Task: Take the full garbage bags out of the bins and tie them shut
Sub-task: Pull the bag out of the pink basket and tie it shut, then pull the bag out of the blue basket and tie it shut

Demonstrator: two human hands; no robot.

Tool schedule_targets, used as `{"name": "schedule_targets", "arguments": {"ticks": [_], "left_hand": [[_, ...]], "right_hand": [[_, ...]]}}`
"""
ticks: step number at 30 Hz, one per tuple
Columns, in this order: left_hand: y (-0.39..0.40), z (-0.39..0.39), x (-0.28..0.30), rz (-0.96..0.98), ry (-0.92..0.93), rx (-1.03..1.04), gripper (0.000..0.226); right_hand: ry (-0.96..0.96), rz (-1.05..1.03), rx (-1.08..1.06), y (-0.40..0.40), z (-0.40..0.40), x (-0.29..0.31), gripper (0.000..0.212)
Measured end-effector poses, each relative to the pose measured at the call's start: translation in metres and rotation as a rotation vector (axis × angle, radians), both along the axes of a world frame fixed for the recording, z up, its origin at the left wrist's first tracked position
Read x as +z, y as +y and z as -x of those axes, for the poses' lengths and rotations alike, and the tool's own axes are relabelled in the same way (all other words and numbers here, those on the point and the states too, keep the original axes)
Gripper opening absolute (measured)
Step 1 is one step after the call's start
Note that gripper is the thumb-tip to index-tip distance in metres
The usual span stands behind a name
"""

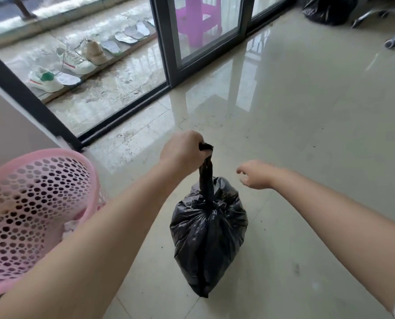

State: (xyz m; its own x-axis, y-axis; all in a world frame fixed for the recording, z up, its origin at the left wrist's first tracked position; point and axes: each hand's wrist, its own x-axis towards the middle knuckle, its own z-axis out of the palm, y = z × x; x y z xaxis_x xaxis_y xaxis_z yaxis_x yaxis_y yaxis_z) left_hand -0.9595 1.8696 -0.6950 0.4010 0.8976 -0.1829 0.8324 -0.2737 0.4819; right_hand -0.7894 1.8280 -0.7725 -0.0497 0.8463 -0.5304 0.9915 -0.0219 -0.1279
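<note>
A: Head view: gathered, knotted, hanging. Small full black plastic garbage bag strung straight down from left hand, fist clamped round the twisted neck, long axis near vertical, pointed bottom low over the floor (touching or just clear, hard to tell)

B: And the other side?

A: Right hand just beside the neck, to its right, a little lower than the fist. Fingers loosely apart and curled, holding nothing. Nearer to the knot than to the bag's belly

B: So the turning point?

A: Neck between the two hands, knot directly below the left fist. Probably already tied; likely only a tug or a set-down left for this one

B: Surfaces?

A: Thin crinkled film, glossy in folds, bulging and soft, narrowing to a rope-like stem. Beige polished tile floor wet-looking and reflective, specks of dirt near the door track. Round pink perforated plastic bin at left, well clear of the bag, scraps of paper inside. Second black bag far off by the glass door
</note>
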Motion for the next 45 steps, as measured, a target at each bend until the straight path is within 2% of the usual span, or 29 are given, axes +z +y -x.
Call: {"name": "schedule_targets", "arguments": {"ticks": [3, 9, 15, 20, 26, 29, 33, 38, 45], "left_hand": [[-0.005, -0.031, 0.043, -0.012, 0.166, -0.114, 0.021], [-0.023, -0.084, 0.16, -0.136, 0.264, -0.216, 0.022], [-0.041, -0.151, 0.317, -0.172, 0.257, -0.33, 0.018], [-0.075, -0.252, 0.448, -0.275, 0.209, -0.504, 0.018], [-0.136, -0.379, 0.558, -0.478, 0.249, -0.603, 0.022], [-0.172, -0.436, 0.587, -0.526, 0.274, -0.667, 0.022], [-0.23, -0.523, 0.599, -0.501, 0.252, -0.8, 0.023], [-0.299, -0.646, 0.582, -0.43, 0.246, -0.951, 0.023], [-0.388, -0.843, 0.569, -0.373, 0.238, -1.186, 0.023]], "right_hand": [[-0.05, -0.077, -0.095, -0.008, -0.016, 0.06, 0.041], [-0.059, -0.237, -0.289, -0.033, -0.054, 0.206, 0.039], [-0.057, -0.316, -0.504, -0.091, -0.123, 0.376, 0.037], [-0.062, -0.401, -0.673, -0.153, -0.207, 0.517, 0.039], [-0.177, -0.534, -0.83, -0.244, -0.324, 0.635, 0.041], [-0.214, -0.552, -0.911, -0.292, -0.369, 0.665, 0.041], [-0.227, -0.504, -1.004, -0.348, -0.422, 0.673, 0.042], [-0.26, -0.378, -1.131, -0.417, -0.515, 0.655, 0.038], [-0.303, -0.237, -1.304, -0.495, -0.691, 0.645, 0.038]]}}
